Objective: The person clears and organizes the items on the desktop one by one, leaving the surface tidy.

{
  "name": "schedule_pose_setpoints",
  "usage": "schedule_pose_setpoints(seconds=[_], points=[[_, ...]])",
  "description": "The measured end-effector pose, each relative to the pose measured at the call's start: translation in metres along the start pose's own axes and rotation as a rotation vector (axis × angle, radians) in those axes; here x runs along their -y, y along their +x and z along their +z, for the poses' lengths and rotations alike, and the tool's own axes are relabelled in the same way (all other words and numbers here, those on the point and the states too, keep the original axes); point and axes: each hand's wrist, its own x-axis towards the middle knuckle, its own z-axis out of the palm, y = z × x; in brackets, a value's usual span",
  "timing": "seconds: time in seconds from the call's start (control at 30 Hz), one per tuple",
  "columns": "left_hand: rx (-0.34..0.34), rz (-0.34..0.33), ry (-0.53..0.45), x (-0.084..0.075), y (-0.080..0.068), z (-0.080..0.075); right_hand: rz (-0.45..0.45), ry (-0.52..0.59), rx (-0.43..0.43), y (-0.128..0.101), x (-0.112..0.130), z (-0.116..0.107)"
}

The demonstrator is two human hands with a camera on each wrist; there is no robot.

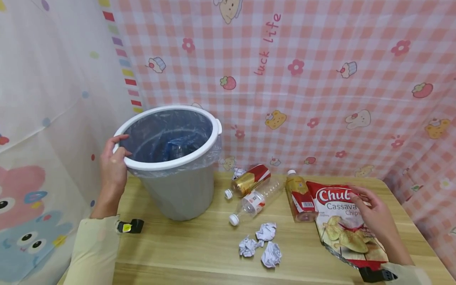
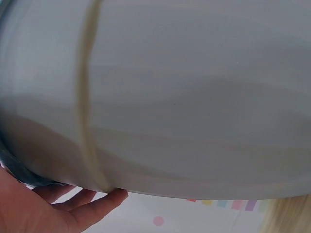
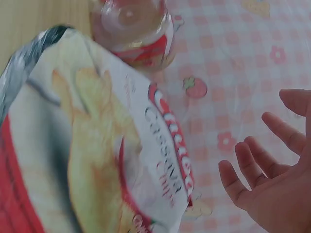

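Head view: the left hand (image 1: pixel 113 166) grips the white rim of the grey bin (image 1: pixel 178 190), thumb hooked over the edge and fingers curled on the outside. The bin stands on the wooden table (image 1: pixel 199 245) at its back left, lined with a clear bag. The right hand (image 1: pixel 377 215) hovers over the chip bag (image 1: pixel 345 229), which lies flat on the right part of the table; its fingers are spread and relaxed, gripping nothing. Just left of the chip bag lies a yellow bottle (image 1: pixel 300 196), then a clear bottle (image 1: pixel 254 202) and a red and gold bottle (image 1: pixel 247 181). Three paper balls (image 1: pixel 261 243) sit near the front.

Left wrist view: the bin's grey wall (image 2: pixel 184 97) fills the frame, and the fingers (image 2: pixel 92 204) reach up under its rim.

Right wrist view: the hand (image 3: pixel 272 179) is open with fingers apart, beside the chip bag (image 3: pixel 102 160) and not touching it. The yellow bottle's base (image 3: pixel 133 29) shows beyond the bag.
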Motion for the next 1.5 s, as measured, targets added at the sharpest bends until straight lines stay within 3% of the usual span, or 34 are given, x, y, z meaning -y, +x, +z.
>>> schedule_pose_setpoints(seconds=[0.4, 0.63, 0.83, 1.0, 1.17, 1.5], points=[[0.015, -0.016, 0.025, 0.001, 0.001, -0.001, 0.212, -0.065, 0.047, -0.009, -0.038, -0.016], [0.023, -0.011, 0.029, 0.002, 0.000, 0.002, 0.334, -0.008, 0.159, -0.015, -0.068, -0.026], [0.018, -0.008, 0.021, 0.001, -0.001, 0.003, 0.415, 0.057, 0.233, -0.019, -0.080, -0.029], [0.021, -0.014, 0.017, 0.002, 0.000, 0.002, 0.436, 0.152, 0.250, -0.022, -0.088, -0.032], [0.015, -0.014, 0.017, 0.001, 0.001, 0.001, 0.482, 0.229, 0.342, -0.020, -0.090, -0.036], [0.012, -0.010, 0.001, 0.001, 0.000, -0.001, 0.459, 0.170, 0.506, -0.005, -0.087, -0.039]])
